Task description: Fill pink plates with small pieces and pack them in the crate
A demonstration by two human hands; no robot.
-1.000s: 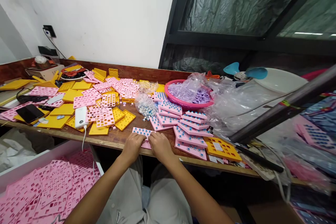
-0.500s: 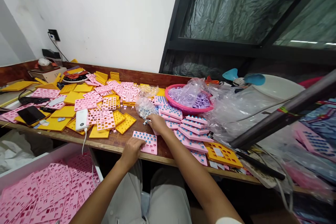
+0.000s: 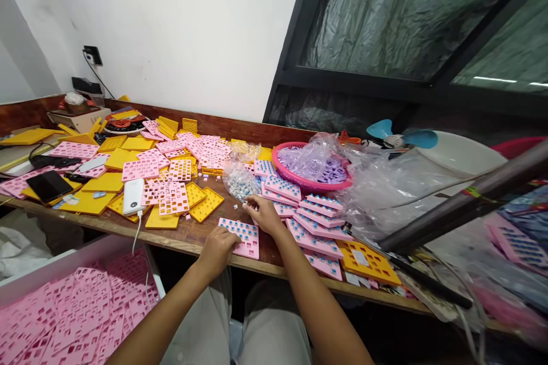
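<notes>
Pink tray [image 3: 245, 236] lies under left hand [image 3: 219, 246].

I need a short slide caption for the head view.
Left hand steadies a pink plastic grid plate; right hand reaches small loose pieces.

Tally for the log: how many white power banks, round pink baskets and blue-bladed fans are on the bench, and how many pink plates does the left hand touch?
white power bank: 1
pink basket: 1
blue-bladed fan: 1
pink plate touched by the left hand: 1
Total: 4
</notes>
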